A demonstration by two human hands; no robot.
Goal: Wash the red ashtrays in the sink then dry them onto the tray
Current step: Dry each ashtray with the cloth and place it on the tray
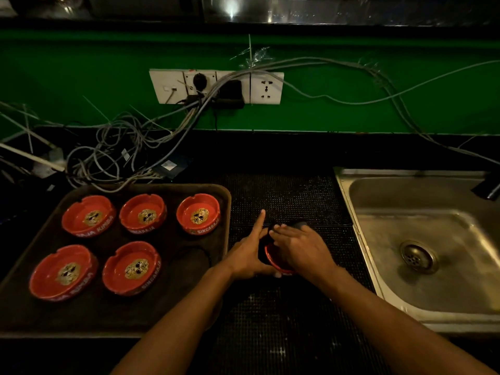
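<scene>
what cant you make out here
Head view only:
- Held ashtray: mostly covered by left hand and right hand; only a red rim shows.
- Dark thing under the right hand, perhaps a cloth: too dim to tell.
- Tap: cut off by the right edge.

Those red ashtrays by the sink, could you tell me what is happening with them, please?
A person holds one red ashtray over the black mat, left hand steadying it while the right hand wipes it with a dark cloth. Five more ashtrays sit on the tray to the left. The sink holds nothing visible.
</scene>
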